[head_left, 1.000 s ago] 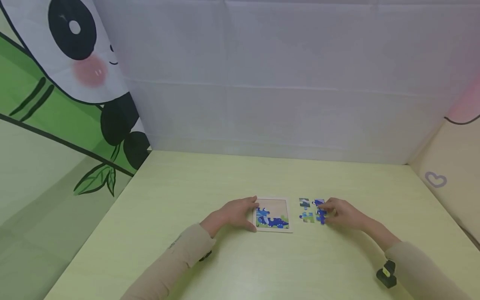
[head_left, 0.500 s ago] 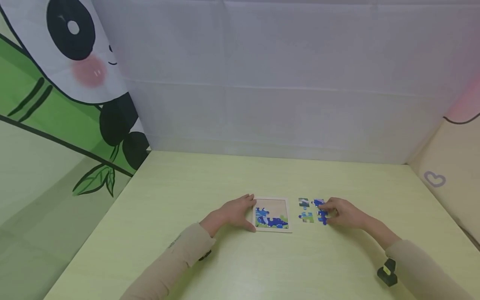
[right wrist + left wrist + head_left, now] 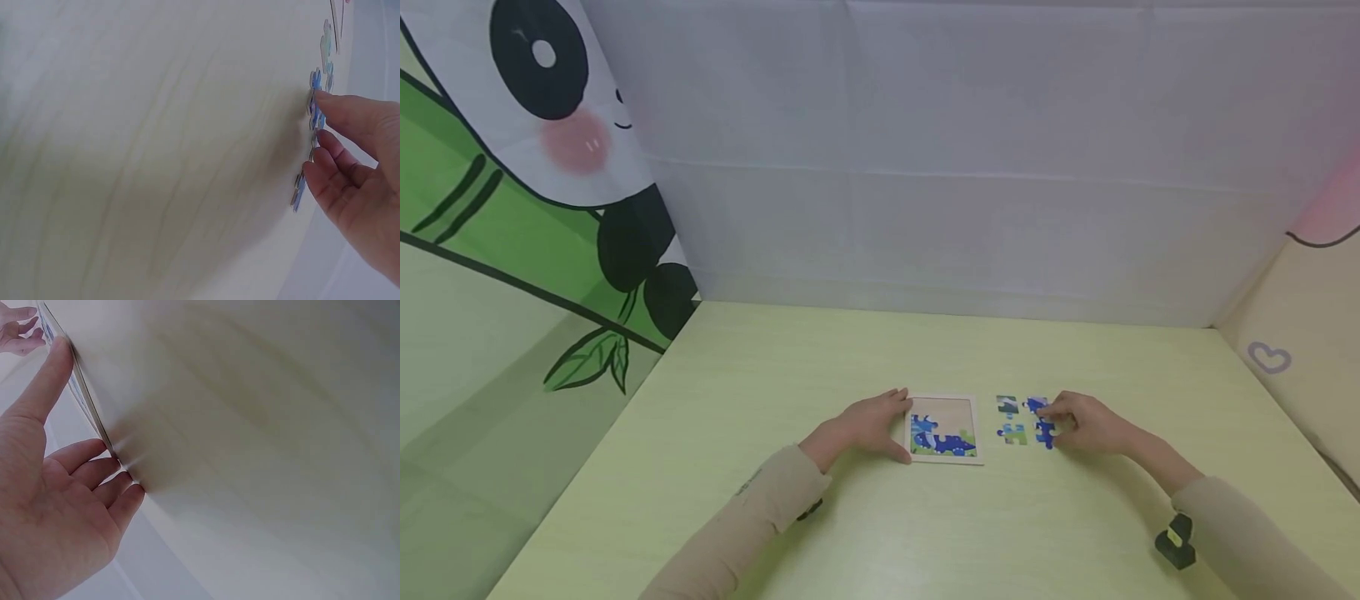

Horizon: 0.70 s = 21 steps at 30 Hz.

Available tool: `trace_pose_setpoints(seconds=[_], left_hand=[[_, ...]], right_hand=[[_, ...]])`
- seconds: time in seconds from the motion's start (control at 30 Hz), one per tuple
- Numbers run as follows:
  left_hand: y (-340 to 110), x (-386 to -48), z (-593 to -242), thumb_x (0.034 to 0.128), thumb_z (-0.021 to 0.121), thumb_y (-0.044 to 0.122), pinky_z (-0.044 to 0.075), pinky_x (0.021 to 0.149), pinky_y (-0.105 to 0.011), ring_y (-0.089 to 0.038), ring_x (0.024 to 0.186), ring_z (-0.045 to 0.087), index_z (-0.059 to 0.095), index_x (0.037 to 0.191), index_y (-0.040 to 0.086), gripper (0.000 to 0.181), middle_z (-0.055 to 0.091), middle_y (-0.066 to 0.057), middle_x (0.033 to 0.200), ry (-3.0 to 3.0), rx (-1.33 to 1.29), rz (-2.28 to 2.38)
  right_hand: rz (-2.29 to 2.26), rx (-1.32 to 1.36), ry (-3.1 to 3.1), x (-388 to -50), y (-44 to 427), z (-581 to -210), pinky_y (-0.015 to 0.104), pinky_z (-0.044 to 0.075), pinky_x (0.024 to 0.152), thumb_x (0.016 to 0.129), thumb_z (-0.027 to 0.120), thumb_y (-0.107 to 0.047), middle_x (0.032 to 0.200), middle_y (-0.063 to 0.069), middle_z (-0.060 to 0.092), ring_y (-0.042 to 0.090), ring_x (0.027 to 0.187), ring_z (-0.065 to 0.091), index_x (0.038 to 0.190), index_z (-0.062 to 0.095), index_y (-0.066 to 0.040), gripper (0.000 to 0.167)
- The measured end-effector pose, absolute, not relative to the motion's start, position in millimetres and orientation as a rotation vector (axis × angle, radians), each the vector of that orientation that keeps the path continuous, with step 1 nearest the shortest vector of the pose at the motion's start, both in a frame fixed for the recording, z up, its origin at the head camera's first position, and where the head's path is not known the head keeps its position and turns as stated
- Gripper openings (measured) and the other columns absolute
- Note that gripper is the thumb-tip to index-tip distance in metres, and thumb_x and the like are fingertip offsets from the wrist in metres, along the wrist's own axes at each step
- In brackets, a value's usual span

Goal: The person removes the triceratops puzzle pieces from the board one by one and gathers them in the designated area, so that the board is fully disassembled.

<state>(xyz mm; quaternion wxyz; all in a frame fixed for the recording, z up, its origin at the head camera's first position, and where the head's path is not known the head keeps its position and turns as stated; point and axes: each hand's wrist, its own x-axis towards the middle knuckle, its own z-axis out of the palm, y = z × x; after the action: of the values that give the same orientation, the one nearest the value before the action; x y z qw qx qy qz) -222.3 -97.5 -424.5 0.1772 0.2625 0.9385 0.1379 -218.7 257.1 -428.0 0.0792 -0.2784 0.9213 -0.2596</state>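
Note:
A square jigsaw frame (image 3: 942,460) with a pale border lies on the table, its lower part filled with blue and green dinosaur pieces. My left hand (image 3: 868,427) rests against the frame's left side, thumb at the near corner and fingertips at the far one. In the left wrist view, the left fingers (image 3: 94,470) touch the frame's thin edge. Right of the frame, my right hand (image 3: 1084,425) touches loose blue puzzle pieces (image 3: 1044,434). The right wrist view shows the thumb (image 3: 350,112) against a blue piece (image 3: 314,103), with a gap between thumb and fingers.
Two loose puzzle pieces, one dark-patterned (image 3: 1007,405) and one green (image 3: 1013,434), lie between the frame and the right hand. A white sheet (image 3: 962,167) stands behind the pale table (image 3: 820,350). A panda-printed panel (image 3: 587,250) borders the left.
Both hands stay almost in place. The lower blue piece under the right hand has shifted very slightly. The head view has drifted a little.

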Motion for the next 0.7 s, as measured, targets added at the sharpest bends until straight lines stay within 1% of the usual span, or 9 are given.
trace_pose_setpoints(seconds=[0.2, 0.37, 0.5, 0.7], left_hand=[[-97, -222, -425, 0.0686, 0.076, 0.042, 0.022, 0.110, -0.040, -0.023, 0.137, 0.018, 0.034, 0.140, 0.008, 0.090, 0.022, -0.007, 0.149, 2.658, 0.733, 0.395], [-97, -222, -425, 0.0691, 0.076, 0.042, 0.021, 0.110, -0.040, -0.023, 0.137, 0.018, 0.034, 0.140, 0.009, 0.089, 0.022, -0.006, 0.149, 2.653, 0.730, 0.395], [-97, -221, -424, 0.0695, 0.076, 0.041, 0.021, 0.110, -0.040, -0.023, 0.137, 0.018, 0.034, 0.140, 0.008, 0.088, 0.022, -0.007, 0.149, 2.649, 0.733, 0.401], [-97, -220, -421, 0.0698, 0.075, 0.041, 0.021, 0.110, -0.040, -0.023, 0.137, 0.018, 0.034, 0.140, 0.008, 0.088, 0.022, -0.006, 0.149, 2.648, 0.723, 0.408]], right_hand=[[-0.743, -0.851, 2.791, -223, 247, -423, 0.023, 0.039, 0.060, 0.075, 0.071, -0.008, 0.090, 0.004, 0.059, 0.015, 0.076, 0.047, 0.109, 0.063, 0.004, 0.037], [-0.734, -0.907, 2.786, -226, 229, -418, 0.024, 0.043, 0.063, 0.075, 0.070, -0.008, 0.089, 0.005, 0.059, 0.018, 0.078, 0.050, 0.110, 0.063, 0.003, 0.038], [-0.752, -0.949, 2.767, -229, 209, -418, 0.025, 0.043, 0.062, 0.076, 0.070, -0.009, 0.091, 0.007, 0.059, 0.019, 0.079, 0.052, 0.111, 0.062, 0.004, 0.038], [-0.802, -0.955, 2.728, -231, 177, -423, 0.029, 0.048, 0.070, 0.079, 0.070, -0.013, 0.094, 0.004, 0.060, 0.019, 0.086, 0.055, 0.112, 0.062, -0.001, 0.037]])
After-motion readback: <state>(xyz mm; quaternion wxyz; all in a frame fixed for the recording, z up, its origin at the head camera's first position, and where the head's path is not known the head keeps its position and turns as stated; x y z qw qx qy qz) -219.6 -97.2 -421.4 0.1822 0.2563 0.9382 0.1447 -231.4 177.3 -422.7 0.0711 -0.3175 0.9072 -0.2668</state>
